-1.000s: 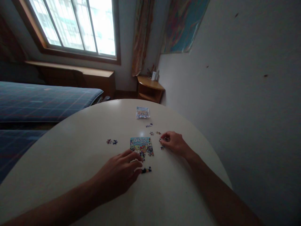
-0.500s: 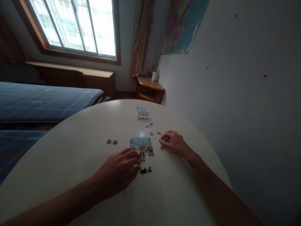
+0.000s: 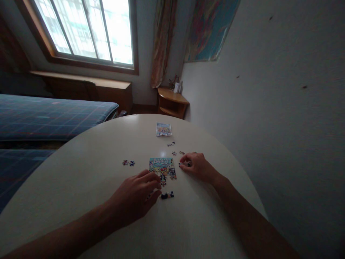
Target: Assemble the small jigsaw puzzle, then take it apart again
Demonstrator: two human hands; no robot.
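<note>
– Teal is seen on the puzzle [image 3: 161,163]; how is it placed?

– From the head view, it is laid flat on the table [image 3: 210,223], between the hands, its far edge straight, its near edge ragged

– And the hands?

– They are held apart. The left hand [image 3: 144,190] is rested, loosely curled, by the near left corner, perhaps so the puzzle is steadied; a strip [image 3: 167,195] is left just beside its thumb. By the right hand [image 3: 198,165] a dark piece [image 3: 179,165] is met at the fingertips; whether it is pinched or only touched cannot be told

– Anything in the way?

– That corner is hidden by the left hand. Loose pieces [image 3: 132,163] are spread left and beyond, seemingly for easy viewing; a packet [image 3: 163,129] is set farther back
</note>
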